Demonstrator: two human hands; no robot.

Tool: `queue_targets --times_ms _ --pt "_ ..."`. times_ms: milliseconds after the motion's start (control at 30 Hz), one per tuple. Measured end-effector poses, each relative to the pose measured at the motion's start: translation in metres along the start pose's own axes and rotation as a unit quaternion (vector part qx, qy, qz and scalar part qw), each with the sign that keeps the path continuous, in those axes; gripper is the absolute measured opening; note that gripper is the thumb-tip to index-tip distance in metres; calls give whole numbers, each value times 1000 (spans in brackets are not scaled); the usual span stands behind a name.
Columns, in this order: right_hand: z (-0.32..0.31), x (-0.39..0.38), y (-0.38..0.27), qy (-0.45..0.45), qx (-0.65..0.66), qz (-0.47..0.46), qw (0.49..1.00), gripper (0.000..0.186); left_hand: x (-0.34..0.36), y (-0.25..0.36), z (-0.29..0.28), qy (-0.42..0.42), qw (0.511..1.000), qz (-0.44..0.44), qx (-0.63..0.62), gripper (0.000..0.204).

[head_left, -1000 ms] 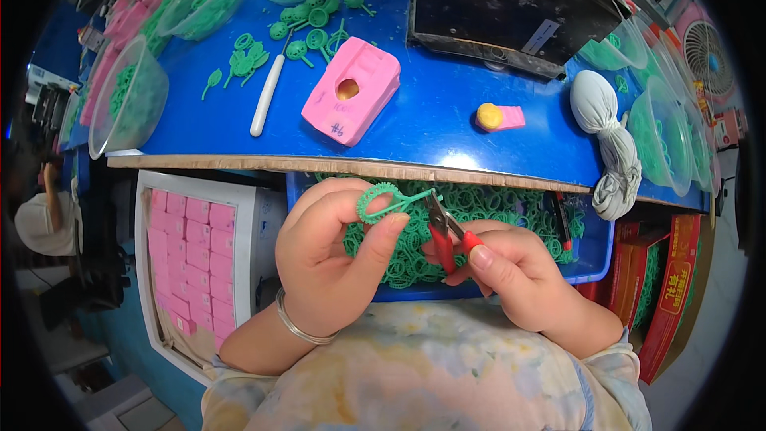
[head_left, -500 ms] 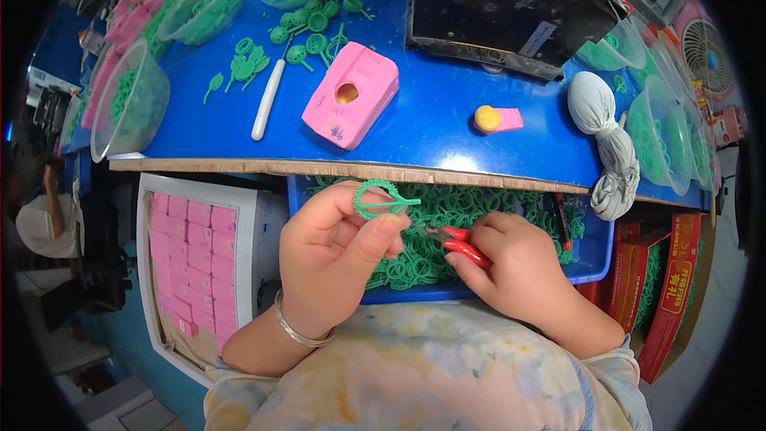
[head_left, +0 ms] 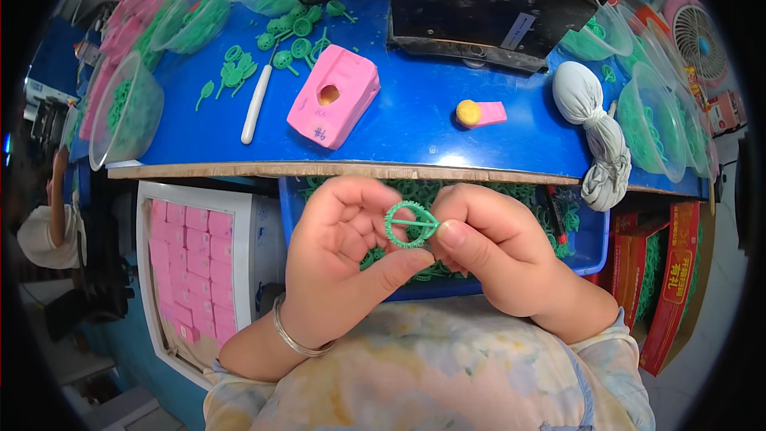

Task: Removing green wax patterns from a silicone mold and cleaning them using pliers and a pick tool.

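My right hand (head_left: 491, 247) pinches a green toothed ring piece with a central stem (head_left: 410, 223) at its pointed right end. My left hand (head_left: 351, 255) is cupped loosely at the left, fingers curled apart, its thumb against the ring's lower side. Both hands are over a blue tray (head_left: 590, 247) heaped with green rings. Beyond the table edge lie a pink block with a gold-lined hole (head_left: 339, 108), a small pink piece with a yellow disc (head_left: 479, 112) and a white-handled pick (head_left: 254, 108).
Clear bowls of green pieces (head_left: 112, 120), a black machine (head_left: 479, 0) and a grey cloth bundle (head_left: 590, 128) stand on the blue table. Pink blocks (head_left: 183, 263) fill a white box at left, red cartons (head_left: 670, 279) are at right, and another person (head_left: 49, 231) is at far left.
My right hand has let go of the red-handled pliers, now out of sight, and moved up to pinch the green piece. My left hand's grip has loosened.
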State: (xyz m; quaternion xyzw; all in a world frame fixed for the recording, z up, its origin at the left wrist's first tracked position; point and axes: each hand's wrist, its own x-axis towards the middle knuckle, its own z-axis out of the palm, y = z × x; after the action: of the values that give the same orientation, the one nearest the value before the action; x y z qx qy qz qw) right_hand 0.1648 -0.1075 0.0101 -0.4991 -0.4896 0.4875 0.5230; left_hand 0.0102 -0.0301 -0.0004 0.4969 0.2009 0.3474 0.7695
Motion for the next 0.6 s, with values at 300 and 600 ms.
queue_targets --times_ms 300,600 --pt "1 -3 4 -13 91 31 995 19 -2 -2 -12 -71 995 35 53 38" --pt "-12 -7 2 48 -165 -162 972 8 4 -3 -9 -73 991 44 100 51"
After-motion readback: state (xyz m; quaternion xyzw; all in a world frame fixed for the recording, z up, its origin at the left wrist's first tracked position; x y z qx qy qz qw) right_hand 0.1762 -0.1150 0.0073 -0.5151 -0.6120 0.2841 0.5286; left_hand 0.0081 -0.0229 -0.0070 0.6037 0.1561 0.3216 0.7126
